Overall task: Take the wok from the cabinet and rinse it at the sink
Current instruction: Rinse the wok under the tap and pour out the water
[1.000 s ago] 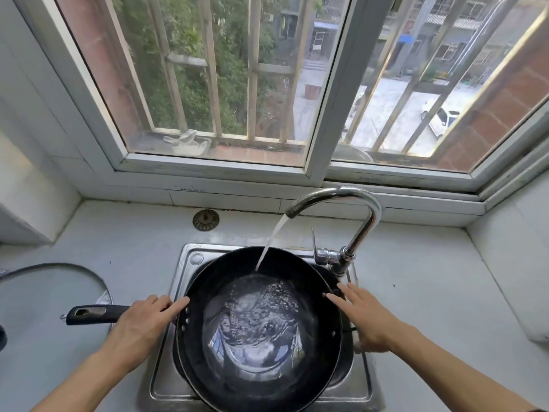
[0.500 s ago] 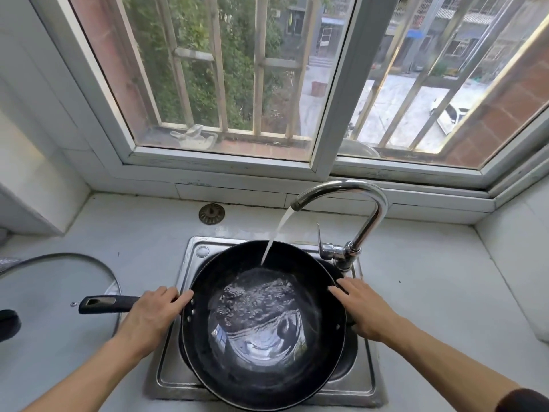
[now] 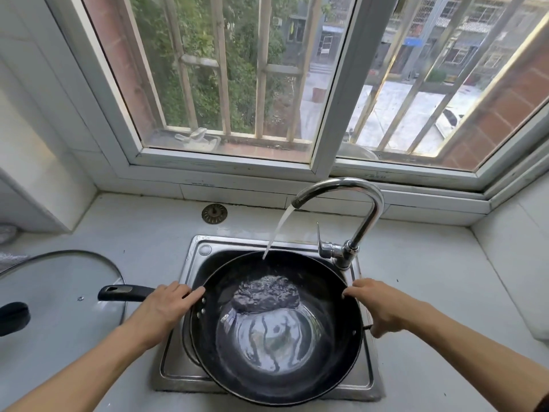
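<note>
The black wok (image 3: 326, 352) sits in the steel sink (image 3: 178, 367) with water pooled in its bottom. A stream of water (image 3: 279, 230) runs from the curved chrome faucet (image 3: 368, 203) and lands just inside the wok's far rim. My left hand (image 3: 166, 307) lies curled over the black handle (image 3: 124, 292) where it joins the wok, with the index finger reaching the rim. My right hand (image 3: 383, 307) holds the right rim, thumb down by the small side handle.
A glass lid (image 3: 59, 292) with a black knob (image 3: 13, 318) lies on the counter to the left. A round metal strainer (image 3: 214, 213) rests behind the sink. The faucet lever (image 3: 319, 236) stands by the wok's far right rim. A barred window is behind.
Both hands keep their hold on the wok. The stream now lands closer to the far rim, and the bubbling patch of water has shifted toward the far side.
</note>
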`<move>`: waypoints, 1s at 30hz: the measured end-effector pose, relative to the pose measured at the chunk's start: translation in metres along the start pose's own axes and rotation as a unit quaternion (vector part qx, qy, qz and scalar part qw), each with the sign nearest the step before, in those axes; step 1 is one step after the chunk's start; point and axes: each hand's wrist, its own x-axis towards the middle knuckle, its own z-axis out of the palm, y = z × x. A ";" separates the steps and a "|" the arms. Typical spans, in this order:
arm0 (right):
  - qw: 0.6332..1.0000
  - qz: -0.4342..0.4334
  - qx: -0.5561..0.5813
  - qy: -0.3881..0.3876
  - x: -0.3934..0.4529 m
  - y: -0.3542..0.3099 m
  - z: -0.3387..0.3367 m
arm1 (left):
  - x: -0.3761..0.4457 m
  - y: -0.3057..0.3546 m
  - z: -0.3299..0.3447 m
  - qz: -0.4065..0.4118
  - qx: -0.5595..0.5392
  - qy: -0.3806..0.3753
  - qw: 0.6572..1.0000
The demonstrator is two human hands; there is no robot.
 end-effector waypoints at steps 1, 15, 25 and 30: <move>1.000 0.002 -0.003 0.001 -0.006 0.000 -0.003 | 0.003 0.001 -0.002 0.005 -0.002 0.008 1.000; 0.997 0.070 -0.012 0.027 -0.081 -0.001 -0.034 | 0.038 0.022 -0.006 0.049 -0.072 0.060 0.994; 0.991 0.126 -0.024 0.048 -0.119 -0.003 -0.044 | 0.073 0.025 -0.004 0.094 -0.099 0.089 0.987; 0.988 0.142 -0.015 0.058 -0.127 -0.007 -0.046 | 0.087 0.021 -0.003 0.103 -0.098 0.097 0.985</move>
